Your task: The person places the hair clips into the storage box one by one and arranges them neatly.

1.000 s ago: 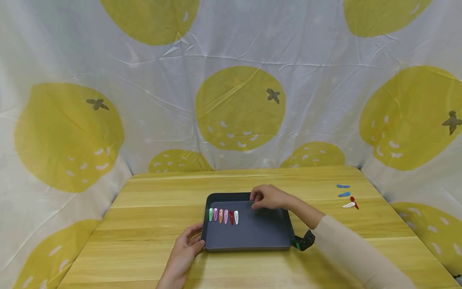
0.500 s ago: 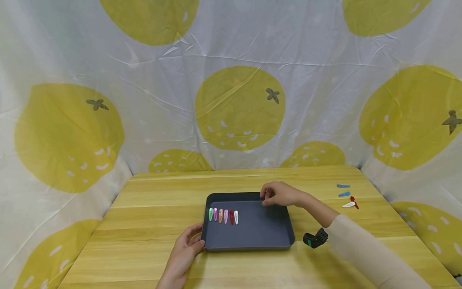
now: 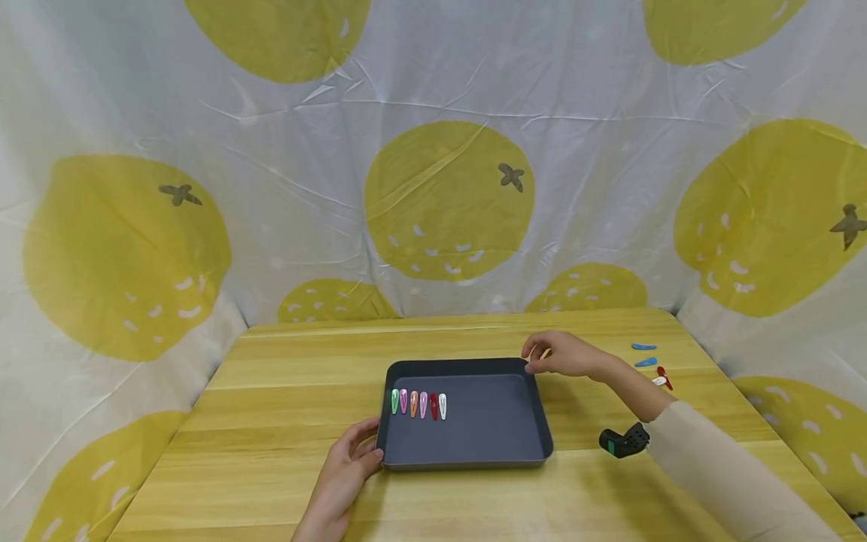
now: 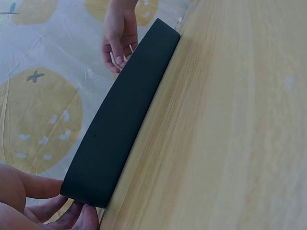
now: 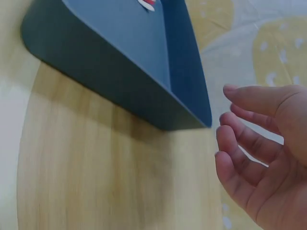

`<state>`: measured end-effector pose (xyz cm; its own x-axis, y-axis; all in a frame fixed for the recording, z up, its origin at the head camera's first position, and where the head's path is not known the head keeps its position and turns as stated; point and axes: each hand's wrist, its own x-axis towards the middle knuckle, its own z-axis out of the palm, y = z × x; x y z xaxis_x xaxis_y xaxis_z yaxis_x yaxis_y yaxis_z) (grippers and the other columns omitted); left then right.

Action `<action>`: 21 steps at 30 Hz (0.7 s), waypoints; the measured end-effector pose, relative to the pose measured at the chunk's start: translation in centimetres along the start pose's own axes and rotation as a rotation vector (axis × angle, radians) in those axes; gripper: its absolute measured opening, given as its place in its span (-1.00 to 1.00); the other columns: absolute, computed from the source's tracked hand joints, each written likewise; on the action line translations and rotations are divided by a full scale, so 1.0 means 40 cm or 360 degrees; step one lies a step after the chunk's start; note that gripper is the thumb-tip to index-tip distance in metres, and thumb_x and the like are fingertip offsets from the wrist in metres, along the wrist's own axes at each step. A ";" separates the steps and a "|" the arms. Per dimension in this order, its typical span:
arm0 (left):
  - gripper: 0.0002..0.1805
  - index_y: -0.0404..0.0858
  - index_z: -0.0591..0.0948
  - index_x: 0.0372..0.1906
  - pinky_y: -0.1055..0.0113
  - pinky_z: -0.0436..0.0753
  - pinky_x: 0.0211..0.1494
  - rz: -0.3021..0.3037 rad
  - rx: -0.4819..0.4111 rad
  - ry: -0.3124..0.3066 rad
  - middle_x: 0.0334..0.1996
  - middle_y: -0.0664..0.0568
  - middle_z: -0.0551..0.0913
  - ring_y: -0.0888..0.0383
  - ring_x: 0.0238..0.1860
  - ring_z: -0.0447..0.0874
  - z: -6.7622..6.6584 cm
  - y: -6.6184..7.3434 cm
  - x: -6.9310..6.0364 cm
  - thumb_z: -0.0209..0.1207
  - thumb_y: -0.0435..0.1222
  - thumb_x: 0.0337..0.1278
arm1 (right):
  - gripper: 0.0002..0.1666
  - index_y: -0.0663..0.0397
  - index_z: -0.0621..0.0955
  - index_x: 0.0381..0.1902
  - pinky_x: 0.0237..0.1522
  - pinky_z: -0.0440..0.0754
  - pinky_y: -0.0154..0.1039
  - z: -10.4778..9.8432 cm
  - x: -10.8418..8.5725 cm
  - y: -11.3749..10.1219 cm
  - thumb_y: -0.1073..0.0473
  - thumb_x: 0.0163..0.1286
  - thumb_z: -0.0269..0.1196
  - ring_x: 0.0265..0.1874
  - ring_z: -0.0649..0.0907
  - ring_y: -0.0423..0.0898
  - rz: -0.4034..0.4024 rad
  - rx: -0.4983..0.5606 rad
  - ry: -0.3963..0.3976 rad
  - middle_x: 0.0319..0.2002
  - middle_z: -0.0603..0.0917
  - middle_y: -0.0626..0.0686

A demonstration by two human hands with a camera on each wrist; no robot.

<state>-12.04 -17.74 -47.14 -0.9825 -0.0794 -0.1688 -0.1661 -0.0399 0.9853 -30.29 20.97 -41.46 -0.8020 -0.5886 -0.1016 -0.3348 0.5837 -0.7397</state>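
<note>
Beside the far right corner of the dark tray, head view: right hand is hovering, fingers loosely bent, holding nothing visible. Loose clips are lying to its right on the table: upper blue clip and lower blue clip, both pointing roughly left-right; nearer the person, a red clip is running more front to back, with a white clip lying against or across it, seemingly part-covered by the forearm. Left hand is holding the tray's near left corner, so the tray is lying between it and the loose group; the right hand is clearly the nearer. Row of six clips is occupying the tray's left half, long axes running front to back. Judgement: the deciding relation is sideways, loose clips right of the right hand, the blue pair lying about a quarter turn off the row.

Left wrist view: left hand is gripping the tray's end, fingers bending around it. Loose clips cannot be made out.

Right wrist view: thumb and fingertips are standing apart, pinching nothing; a gap is separating them from the tray's corner. Loose clips are not showing, so their angle is resting on the head view alone.
</note>
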 end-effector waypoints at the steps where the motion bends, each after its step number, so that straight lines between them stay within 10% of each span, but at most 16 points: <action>1: -0.40 -0.50 0.31 0.46 0.14 0.61 0.14 -0.0002 0.0002 0.0002 0.41 -0.40 0.34 -0.27 0.35 0.38 0.000 0.001 0.000 0.05 -0.61 0.33 | -0.70 0.24 0.62 0.06 -0.11 0.64 0.16 -0.008 -0.004 0.006 0.18 0.49 0.33 -0.17 0.66 0.16 0.0009 0.0001 0.0007 -0.20 0.67 0.04; 21: -0.39 -0.49 0.28 0.48 0.09 0.59 0.22 -0.0032 -0.0006 -0.0003 0.43 -0.40 0.30 -0.30 0.38 0.34 -0.001 0.003 0.003 0.03 -0.62 0.34 | -0.58 0.34 0.56 0.15 -0.03 0.63 0.13 -0.123 -0.104 0.147 0.14 0.52 0.30 -0.11 0.65 0.17 0.0202 0.0053 0.0103 -0.11 0.65 0.11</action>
<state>-12.17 -17.81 -47.03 -0.9791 -0.0764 -0.1883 -0.1852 -0.0454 0.9817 -31.36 29.59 -42.13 -0.8674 -0.4733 -0.1537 -0.2127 0.6319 -0.7453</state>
